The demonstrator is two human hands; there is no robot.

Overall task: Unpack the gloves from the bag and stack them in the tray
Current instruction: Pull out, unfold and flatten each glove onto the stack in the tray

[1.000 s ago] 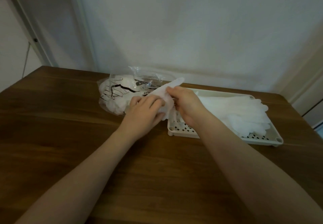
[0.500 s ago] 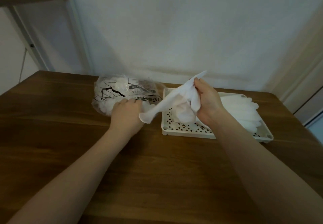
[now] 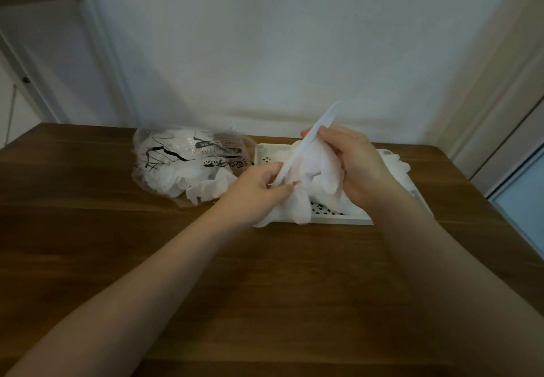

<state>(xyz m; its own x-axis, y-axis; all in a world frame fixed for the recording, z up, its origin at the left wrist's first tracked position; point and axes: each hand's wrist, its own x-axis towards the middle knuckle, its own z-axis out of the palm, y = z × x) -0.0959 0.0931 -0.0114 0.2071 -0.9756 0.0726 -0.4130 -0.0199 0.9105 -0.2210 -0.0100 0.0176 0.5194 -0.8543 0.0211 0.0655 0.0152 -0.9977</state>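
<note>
Brown wooden boards made the table (image 3: 265,303), and it filled the whole lower part of the view. Two bare forearms reached over it from the near edge toward the middle.

Above the near left corner of the tray, both hands met on one white glove (image 3: 309,176). The left hand (image 3: 256,189) pinched the lower part of the glove with curled fingers and thumb. The right hand (image 3: 359,167) gripped the upper part, with its fingers curled round the bunched material. One flat strip of the glove stood up between the hands and pointed to the wall, and the crumpled rest hung down over the front rim of the tray.

Under the hands was the white tray (image 3: 338,219), which had small holes in its floor. It lay on the table right of the middle. More white gloves (image 3: 397,164) lay already in it, on its right side, partly hidden behind the right hand.

Just left of the tray, touching it or nearly so, lay the clear plastic bag (image 3: 188,164) with black print on it. It was crumpled and contained many white gloves.

Behind the table stood a pale plain wall (image 3: 279,38). At the far right was a light door frame (image 3: 500,111), and at the far left a white shelf frame (image 3: 35,82).
</note>
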